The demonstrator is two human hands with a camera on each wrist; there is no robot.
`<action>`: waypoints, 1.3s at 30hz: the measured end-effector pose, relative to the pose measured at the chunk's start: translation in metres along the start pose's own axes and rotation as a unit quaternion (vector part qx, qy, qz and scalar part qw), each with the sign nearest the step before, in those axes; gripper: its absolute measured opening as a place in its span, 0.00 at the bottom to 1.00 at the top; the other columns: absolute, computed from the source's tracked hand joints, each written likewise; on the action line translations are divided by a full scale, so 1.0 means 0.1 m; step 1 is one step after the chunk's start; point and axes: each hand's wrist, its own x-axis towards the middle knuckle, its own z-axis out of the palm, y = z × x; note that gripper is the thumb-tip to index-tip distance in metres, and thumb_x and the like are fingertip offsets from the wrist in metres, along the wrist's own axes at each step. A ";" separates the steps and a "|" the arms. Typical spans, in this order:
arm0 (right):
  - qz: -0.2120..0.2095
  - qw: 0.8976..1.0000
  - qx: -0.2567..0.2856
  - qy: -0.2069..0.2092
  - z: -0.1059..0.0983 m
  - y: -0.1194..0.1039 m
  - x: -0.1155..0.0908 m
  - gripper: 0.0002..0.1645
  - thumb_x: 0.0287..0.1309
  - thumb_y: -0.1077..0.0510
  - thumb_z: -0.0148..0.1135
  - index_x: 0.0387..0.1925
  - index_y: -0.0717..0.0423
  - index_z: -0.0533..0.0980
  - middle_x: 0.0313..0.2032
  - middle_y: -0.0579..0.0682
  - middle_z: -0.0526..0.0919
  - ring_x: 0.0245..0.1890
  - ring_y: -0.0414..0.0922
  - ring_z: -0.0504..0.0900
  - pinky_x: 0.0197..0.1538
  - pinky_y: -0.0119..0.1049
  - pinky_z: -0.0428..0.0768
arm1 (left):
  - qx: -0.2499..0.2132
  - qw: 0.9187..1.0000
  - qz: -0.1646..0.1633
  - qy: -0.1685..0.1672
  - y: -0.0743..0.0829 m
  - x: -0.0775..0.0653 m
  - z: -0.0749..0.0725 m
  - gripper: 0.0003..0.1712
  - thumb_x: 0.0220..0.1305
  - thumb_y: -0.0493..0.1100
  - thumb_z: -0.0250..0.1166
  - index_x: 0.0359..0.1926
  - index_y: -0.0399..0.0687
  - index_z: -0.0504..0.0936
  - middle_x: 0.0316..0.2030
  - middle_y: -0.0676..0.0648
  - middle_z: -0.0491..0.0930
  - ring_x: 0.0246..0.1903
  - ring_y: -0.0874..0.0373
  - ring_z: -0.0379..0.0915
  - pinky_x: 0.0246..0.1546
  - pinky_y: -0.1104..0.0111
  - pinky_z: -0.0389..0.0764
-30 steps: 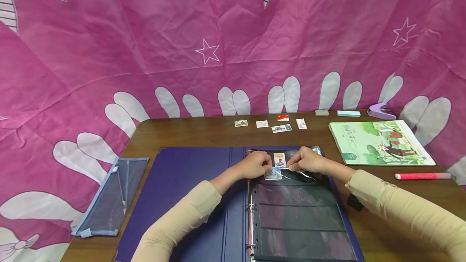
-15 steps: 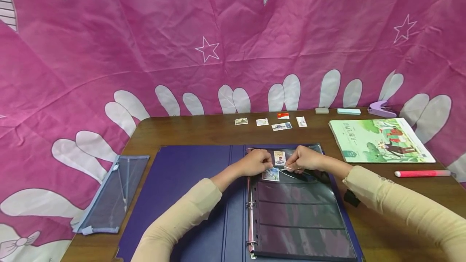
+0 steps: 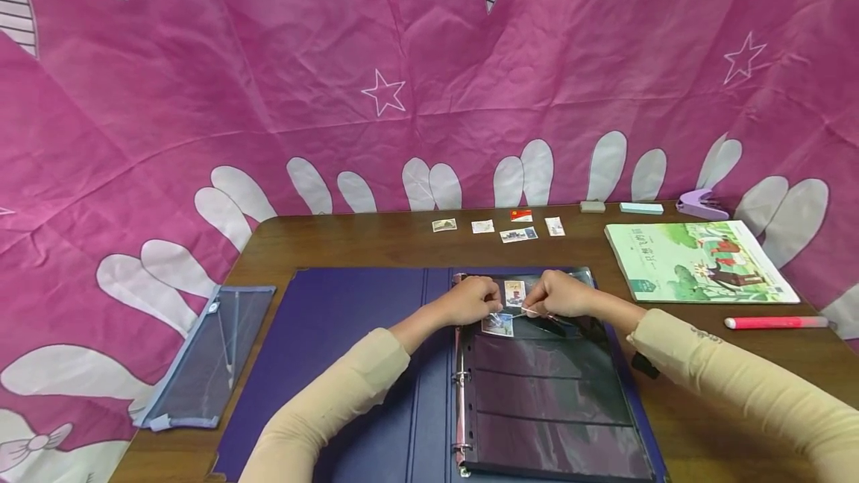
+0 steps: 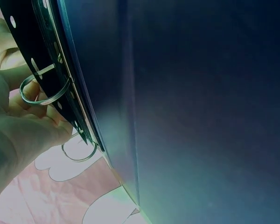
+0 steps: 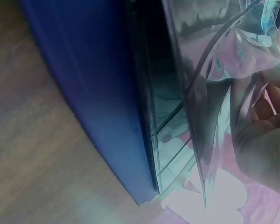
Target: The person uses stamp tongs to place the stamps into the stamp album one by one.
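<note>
An open stamp album [image 3: 362,319] lies on the table, its black page [image 3: 550,397] of clear pockets held by metal rings. My left hand [image 3: 475,300] is by the ring side, fingertips pinching the clear pocket film just above a blue-toned stamp [image 3: 497,325]; whether they also touch the stamp I cannot tell. My right hand [image 3: 560,294] pinches the film's edge a little to the right, and the film [image 5: 242,56] is pulled up and creased in the right wrist view. Between the hands, higher on the page, sits another stamp [image 3: 514,294]. The left fingertips are hidden behind the page in the left wrist view.
Several loose stamps [image 3: 518,235] lie behind the album. To the right are a green book [image 3: 705,263], a red marker [image 3: 777,323] and a purple hole punch [image 3: 701,203]. Erasers [image 3: 640,208] stand at the back edge. A mesh zip pouch [image 3: 208,356] lies left.
The blue-toned stamp has shifted slightly left and down on the page. My right hand has moved a little left, still pinching the film; the left hand has stayed nearly in place.
</note>
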 end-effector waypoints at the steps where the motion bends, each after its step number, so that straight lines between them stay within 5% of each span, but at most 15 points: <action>1: -0.008 1.000 -0.003 0.000 0.00 0.01 0.01 0.08 0.51 0.66 0.62 0.32 0.64 0.84 0.27 0.53 0.85 0.19 0.35 0.71 0.25 0.28 0.72 | 0.000 1.000 -0.001 0.001 0.00 0.00 0.00 0.07 0.62 0.40 0.60 0.28 0.44 0.79 0.28 0.51 0.76 0.25 0.66 0.63 0.29 0.78 0.64; 10: -0.072 0.997 0.000 -0.022 -0.06 0.09 0.05 0.08 0.51 0.65 0.64 0.34 0.64 0.84 0.29 0.56 0.85 0.22 0.32 0.72 0.28 0.27 0.74 | -0.020 1.000 -0.004 0.009 -0.02 -0.02 0.01 0.07 0.62 0.40 0.60 0.28 0.45 0.79 0.25 0.53 0.73 0.21 0.68 0.63 0.24 0.79 0.64; 16: -0.078 0.997 -0.014 -0.005 -0.13 0.14 0.04 0.10 0.52 0.62 0.64 0.37 0.62 0.84 0.34 0.57 0.86 0.25 0.31 0.75 0.29 0.26 0.75 | -0.001 1.000 0.005 0.001 -0.02 -0.03 0.06 0.06 0.62 0.41 0.59 0.29 0.46 0.80 0.25 0.54 0.73 0.20 0.69 0.62 0.24 0.79 0.65; 22: -0.022 0.994 -0.059 0.090 -0.31 0.25 0.09 0.12 0.54 0.60 0.63 0.40 0.61 0.83 0.36 0.57 0.85 0.28 0.35 0.77 0.31 0.29 0.75 | 0.049 0.999 0.020 0.002 -0.01 -0.03 0.08 0.06 0.63 0.42 0.59 0.30 0.48 0.79 0.28 0.53 0.75 0.24 0.68 0.63 0.29 0.78 0.65; 29: 0.080 0.957 -0.142 0.240 -0.60 0.46 0.27 0.14 0.56 0.56 0.61 0.42 0.58 0.82 0.43 0.60 0.85 0.40 0.52 0.82 0.37 0.39 0.76 | 0.077 0.997 0.028 0.002 -0.01 -0.04 0.09 0.06 0.63 0.43 0.59 0.30 0.48 0.79 0.27 0.53 0.75 0.25 0.67 0.62 0.29 0.77 0.63; 33: 0.106 0.945 -0.173 0.255 -0.71 0.51 0.38 0.15 0.57 0.55 0.61 0.44 0.59 0.81 0.41 0.60 0.85 0.38 0.54 0.82 0.36 0.43 0.76 | 0.072 0.997 0.029 0.004 -0.02 -0.06 0.10 0.06 0.63 0.43 0.59 0.30 0.49 0.79 0.26 0.54 0.74 0.26 0.67 0.62 0.30 0.77 0.63; 39: 0.114 0.946 -0.174 0.247 -0.81 0.54 0.51 0.16 0.58 0.57 0.59 0.45 0.60 0.81 0.40 0.58 0.86 0.38 0.52 0.82 0.42 0.47 0.76 | 0.093 0.995 0.036 0.011 -0.01 -0.05 0.09 0.05 0.63 0.43 0.59 0.30 0.50 0.79 0.29 0.54 0.76 0.27 0.67 0.63 0.31 0.78 0.63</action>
